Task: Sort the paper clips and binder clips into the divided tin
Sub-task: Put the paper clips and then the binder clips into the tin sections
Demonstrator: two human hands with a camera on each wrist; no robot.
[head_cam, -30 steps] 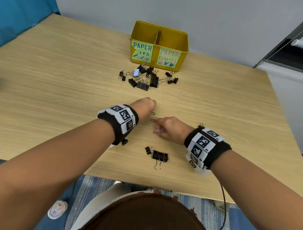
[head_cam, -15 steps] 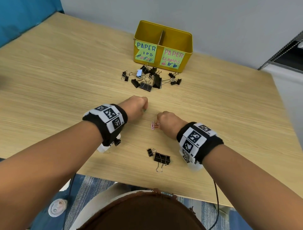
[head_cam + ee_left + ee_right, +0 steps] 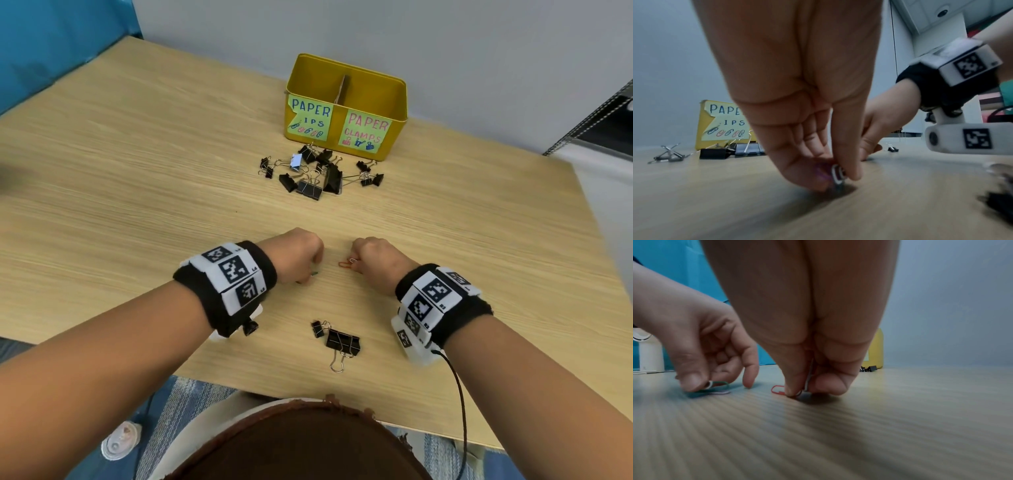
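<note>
My left hand [image 3: 308,267] is down at the table, fingers curled, pinching paper clips [image 3: 837,176], a green one [image 3: 720,383] and a pale one among them. Just to its right my right hand [image 3: 358,260] pinches a silver paper clip [image 3: 807,384]; a red paper clip [image 3: 345,264] lies flat under its fingertips. The yellow divided tin [image 3: 346,109] stands at the back, labelled for paper clips on the left and paper clamps on the right. Several black binder clips [image 3: 318,174] lie in a heap before it.
Two black binder clips [image 3: 337,341], one small and one large, lie near the table's front edge between my wrists. The wooden table [image 3: 137,178] ends close to my body. A wall rises behind the tin, and a white stand [image 3: 648,353] shows at the far left.
Both hands drew back toward me and closed into pinches. The right forefinger, pointing out a second ago, is now curled on a clip; the red clip slid along with it.
</note>
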